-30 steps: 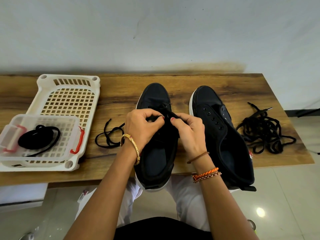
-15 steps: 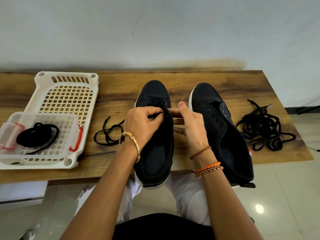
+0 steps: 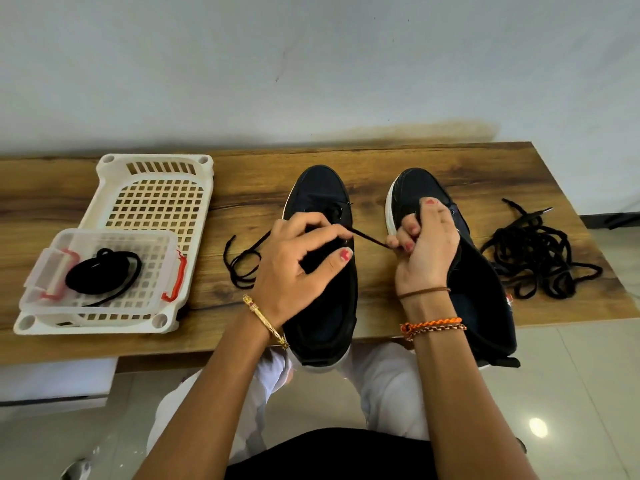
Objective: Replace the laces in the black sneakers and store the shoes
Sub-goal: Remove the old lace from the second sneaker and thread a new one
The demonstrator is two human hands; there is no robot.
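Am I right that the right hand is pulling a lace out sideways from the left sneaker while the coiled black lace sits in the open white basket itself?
Not quite. The head view shows the coiled black lace inside the clear lidded box resting in the white basket. The rest holds: the right hand draws a lace from the left sneaker.

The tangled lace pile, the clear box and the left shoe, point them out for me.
tangled lace pile (image 3: 540,254): head view, middle of the heap.
clear box (image 3: 175,244): head view, right rim.
left shoe (image 3: 317,192): head view, toe cap.
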